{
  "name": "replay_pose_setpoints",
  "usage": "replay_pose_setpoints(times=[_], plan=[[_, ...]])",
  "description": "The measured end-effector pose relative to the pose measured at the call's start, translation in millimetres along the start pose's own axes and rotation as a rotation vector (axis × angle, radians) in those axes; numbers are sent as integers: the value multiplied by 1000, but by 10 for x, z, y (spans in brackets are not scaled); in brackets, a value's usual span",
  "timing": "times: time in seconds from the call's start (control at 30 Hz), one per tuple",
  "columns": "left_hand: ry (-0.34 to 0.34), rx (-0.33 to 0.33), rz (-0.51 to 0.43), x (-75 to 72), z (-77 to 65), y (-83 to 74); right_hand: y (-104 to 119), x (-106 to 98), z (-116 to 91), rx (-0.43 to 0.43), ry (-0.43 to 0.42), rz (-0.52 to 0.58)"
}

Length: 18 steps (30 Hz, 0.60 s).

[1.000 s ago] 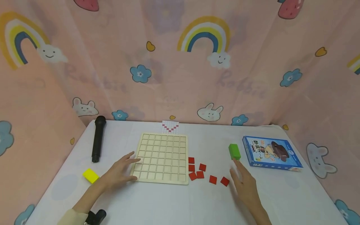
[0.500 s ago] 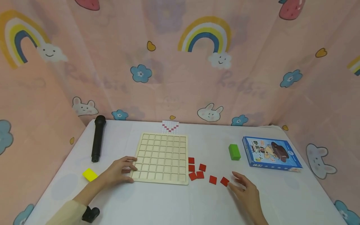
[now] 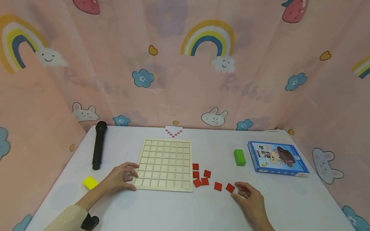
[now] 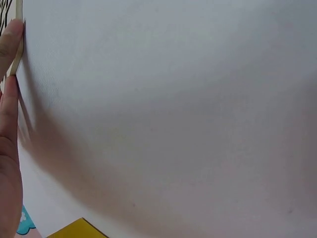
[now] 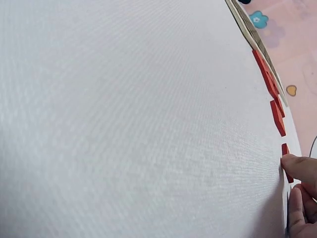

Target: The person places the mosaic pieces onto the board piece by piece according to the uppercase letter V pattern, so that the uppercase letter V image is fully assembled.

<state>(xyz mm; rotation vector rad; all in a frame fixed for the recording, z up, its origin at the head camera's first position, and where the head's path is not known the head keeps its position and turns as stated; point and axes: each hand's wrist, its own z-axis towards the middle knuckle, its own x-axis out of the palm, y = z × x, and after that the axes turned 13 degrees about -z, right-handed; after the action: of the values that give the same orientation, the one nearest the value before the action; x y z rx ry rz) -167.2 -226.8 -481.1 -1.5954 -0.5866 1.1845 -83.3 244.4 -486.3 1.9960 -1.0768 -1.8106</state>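
Observation:
In the head view a pale wooden grid board (image 3: 163,189) lies flat on the white table, its squares bare. My left hand (image 3: 119,178) rests at the board's left edge, with fingertips on the rim and the thumb by the near corner. The left wrist view shows its fingers (image 4: 9,106) touching the board edge (image 4: 19,49). Several red square tiles (image 3: 218,186) lie right of the board. Around the right side of the rightmost red tile (image 3: 230,188), my right hand (image 3: 251,202) has thumb and index finger close in. The right wrist view shows the thumb overlapping that tile (image 5: 285,148).
A green block (image 3: 239,157) and a blue game box (image 3: 277,158) are at the right. On the left lie a black microphone (image 3: 99,146) and a yellow block (image 3: 91,183). A paper card (image 3: 173,132) with a red V pattern sits behind the board.
My right hand has moved from beside the green block toward the near side of the rightmost red tile. The left fingers have drawn back from the board's squares to its edge.

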Motion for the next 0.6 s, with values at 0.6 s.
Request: replay_pose_setpoints(times=[0.6], plan=[[-10, -24, 8, 6, 3, -21, -82, -45, 90, -89, 18, -16]])
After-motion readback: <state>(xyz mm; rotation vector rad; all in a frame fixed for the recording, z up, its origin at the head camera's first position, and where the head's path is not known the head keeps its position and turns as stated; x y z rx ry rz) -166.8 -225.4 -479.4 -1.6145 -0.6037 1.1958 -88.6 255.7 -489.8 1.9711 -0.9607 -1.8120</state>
